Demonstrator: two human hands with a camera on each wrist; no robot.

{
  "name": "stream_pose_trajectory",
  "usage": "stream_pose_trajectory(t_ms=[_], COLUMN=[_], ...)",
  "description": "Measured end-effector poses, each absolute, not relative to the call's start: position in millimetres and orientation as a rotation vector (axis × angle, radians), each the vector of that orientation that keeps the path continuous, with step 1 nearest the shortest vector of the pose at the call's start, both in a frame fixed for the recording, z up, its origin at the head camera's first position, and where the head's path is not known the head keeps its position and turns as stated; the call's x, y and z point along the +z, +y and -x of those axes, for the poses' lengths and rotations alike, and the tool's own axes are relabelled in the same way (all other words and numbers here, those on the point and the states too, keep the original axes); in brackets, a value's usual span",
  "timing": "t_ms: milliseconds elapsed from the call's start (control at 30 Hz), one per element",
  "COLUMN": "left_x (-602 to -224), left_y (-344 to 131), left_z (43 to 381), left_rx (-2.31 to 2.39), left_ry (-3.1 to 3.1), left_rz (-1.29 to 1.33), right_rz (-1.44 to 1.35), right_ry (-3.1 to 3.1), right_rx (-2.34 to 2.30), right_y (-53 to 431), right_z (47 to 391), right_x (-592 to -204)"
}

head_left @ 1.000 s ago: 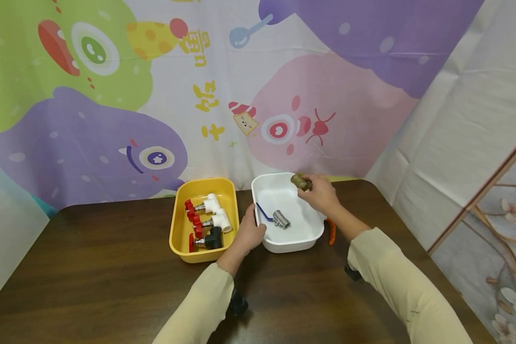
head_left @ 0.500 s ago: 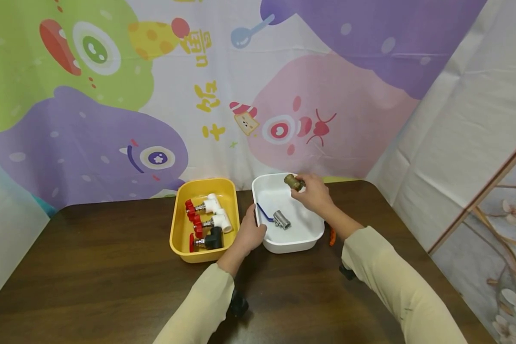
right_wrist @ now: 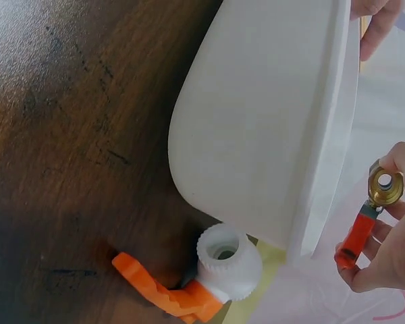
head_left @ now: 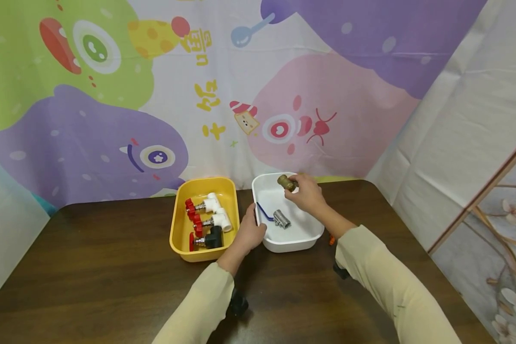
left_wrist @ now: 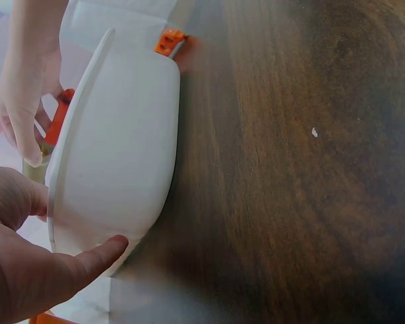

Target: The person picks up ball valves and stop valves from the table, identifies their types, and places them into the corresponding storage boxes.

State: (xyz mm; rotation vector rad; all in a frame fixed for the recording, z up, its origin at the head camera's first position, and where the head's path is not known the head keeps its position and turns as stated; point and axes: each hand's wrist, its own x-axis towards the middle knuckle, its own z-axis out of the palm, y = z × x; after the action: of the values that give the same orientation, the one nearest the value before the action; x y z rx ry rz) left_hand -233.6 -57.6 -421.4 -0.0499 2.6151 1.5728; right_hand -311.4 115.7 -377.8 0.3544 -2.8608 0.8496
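Observation:
A brass ball valve (head_left: 285, 182) is pinched in my right hand (head_left: 307, 194), over the back part of the white basin (head_left: 298, 234). In the right wrist view the valve's red lever handle (right_wrist: 358, 239) points down along the fingers, and its round bore faces the camera. My left hand (head_left: 250, 233) grips the basin's left rim; in the left wrist view a digit lies along the outer wall. Inside the basin rests a silver ball valve (head_left: 281, 219) with a blue lever (head_left: 264, 212).
A yellow basin (head_left: 197, 257) on the left holds two white valves (head_left: 221, 221) and a black valve (head_left: 214, 238), all with red knobs. Beside the white basin's right side, a white plastic valve (right_wrist: 229, 263) with an orange handle lies on the dark wooden table (head_left: 90, 267). A printed curtain hangs behind.
My right hand has carried the brass valve leftward over the white basin, from its right back corner toward the middle. The left hand has stayed on the rim.

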Motion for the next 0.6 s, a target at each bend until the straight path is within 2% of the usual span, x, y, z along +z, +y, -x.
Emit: stream_pose_trajectory(t_ms=[600], left_x=[-418.9], left_y=[-57.8], left_z=[232.9], left_rx=[1.581], left_ry=[2.596], left_rz=[0.063], right_rz=[-0.394], right_ry=[-2.829], right_rx=[0.881], right_y=[101.8], right_z=[311.5], right_x=[-384.5])
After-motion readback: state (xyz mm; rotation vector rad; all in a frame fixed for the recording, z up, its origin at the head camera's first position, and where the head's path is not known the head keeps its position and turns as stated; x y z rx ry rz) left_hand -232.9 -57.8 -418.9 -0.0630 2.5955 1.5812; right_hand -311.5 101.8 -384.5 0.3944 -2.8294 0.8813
